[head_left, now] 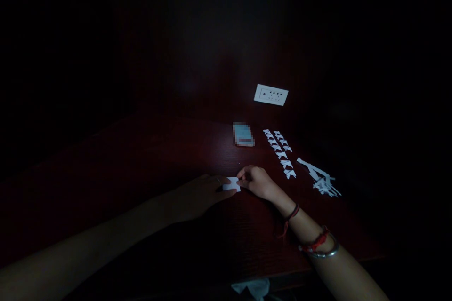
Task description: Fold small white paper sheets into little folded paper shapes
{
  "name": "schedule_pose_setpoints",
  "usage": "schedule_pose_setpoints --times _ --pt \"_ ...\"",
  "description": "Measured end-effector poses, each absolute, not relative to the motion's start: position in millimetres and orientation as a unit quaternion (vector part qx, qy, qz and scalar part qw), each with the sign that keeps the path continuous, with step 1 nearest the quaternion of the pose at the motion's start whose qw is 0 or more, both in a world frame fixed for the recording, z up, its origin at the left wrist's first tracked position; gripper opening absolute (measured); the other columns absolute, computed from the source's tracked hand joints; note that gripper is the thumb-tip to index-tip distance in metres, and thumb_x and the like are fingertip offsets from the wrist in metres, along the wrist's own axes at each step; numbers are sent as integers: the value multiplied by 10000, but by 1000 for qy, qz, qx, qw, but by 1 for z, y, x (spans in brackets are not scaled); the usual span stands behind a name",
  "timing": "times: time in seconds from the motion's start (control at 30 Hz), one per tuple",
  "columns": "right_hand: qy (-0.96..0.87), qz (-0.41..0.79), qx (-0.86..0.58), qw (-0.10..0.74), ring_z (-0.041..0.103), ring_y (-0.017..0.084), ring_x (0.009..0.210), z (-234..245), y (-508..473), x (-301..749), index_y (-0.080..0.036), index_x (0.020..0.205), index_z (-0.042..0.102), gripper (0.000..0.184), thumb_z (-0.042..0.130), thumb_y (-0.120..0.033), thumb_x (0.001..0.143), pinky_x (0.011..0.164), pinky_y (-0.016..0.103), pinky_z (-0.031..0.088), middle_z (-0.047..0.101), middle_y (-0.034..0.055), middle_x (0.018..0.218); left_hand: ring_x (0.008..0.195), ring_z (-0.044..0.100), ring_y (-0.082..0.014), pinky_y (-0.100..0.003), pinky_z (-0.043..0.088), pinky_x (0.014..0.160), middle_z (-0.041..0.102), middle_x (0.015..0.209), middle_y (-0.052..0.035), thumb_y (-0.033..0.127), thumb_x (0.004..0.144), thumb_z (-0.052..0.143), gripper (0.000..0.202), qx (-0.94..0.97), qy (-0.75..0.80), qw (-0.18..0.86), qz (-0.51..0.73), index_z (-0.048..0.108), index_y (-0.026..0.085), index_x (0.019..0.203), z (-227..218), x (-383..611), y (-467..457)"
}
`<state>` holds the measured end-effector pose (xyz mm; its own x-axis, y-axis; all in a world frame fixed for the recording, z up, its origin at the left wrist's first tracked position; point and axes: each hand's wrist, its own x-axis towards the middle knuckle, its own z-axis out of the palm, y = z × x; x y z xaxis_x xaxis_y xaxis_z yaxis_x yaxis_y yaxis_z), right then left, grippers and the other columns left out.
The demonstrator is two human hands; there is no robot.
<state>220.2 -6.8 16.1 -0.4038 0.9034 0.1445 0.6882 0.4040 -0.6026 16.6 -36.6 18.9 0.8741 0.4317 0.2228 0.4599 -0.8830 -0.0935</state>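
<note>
A small white piece of paper [230, 184] lies between my two hands, low over the dark red table [169, 150]. My left hand [203, 193] grips its left side, thumb along the near edge and fingers at the far edge. On the right edge, the thumb and forefinger of my right hand [257, 181] pinch the paper. To the right, several small folded white paper pieces [281, 155] are laid out in two slanting rows. Beyond them toward the right is a loose pile of thin white paper strips [323, 184].
A blurred, light-blue rectangular object [243, 134] lies on the table past my hands. Behind it, a white socket plate [271, 95] is set in the dark upright panel. Something pale [252, 287] shows below the table's near edge. The surroundings are very dark.
</note>
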Motion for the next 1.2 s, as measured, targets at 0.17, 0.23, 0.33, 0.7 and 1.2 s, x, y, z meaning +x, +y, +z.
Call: schedule_pose_setpoints --times 0.17,0.23,0.33,0.7,1.2 --pt "-798 234 -507 229 482 76 578 18 -8 220 -141 750 587 118 575 -168 635 539 185 360 558 4 665 1030 415 -222 -334 338 802 376 1225 -77 119 806 374 427 -965 -233 70 -97 325 245 1211 21 17 -38" --pt "-788 250 -515 227 485 78 573 16 -7 220 -142 752 591 126 578 -174 631 534 186 361 561 5 660 1054 394 -220 -338 329 814 370 1230 -72 128 819 356 416 -965 -235 69 -94 315 252 1214 18 17 -37" --pt "-766 272 -537 225 490 82 571 16 -7 218 -144 738 604 129 588 -189 619 535 190 363 569 7 652 1080 368 -226 -357 316 826 359 1240 -61 145 835 331 398 -964 -238 61 -101 307 263 1214 10 18 -34" --pt "-691 374 -561 259 485 82 565 12 -7 214 -125 769 612 211 617 -217 580 547 200 382 560 5 645 1029 420 -209 -348 318 831 456 1152 -53 225 865 307 314 -947 -278 17 -160 371 224 1172 -3 23 -37" --pt "-646 433 -565 276 486 76 561 24 -13 209 -108 773 605 180 593 -125 594 565 191 390 565 3 642 1064 381 -221 -361 288 844 400 1203 -60 173 855 297 378 -955 -266 55 -119 270 230 1227 -3 22 -36"
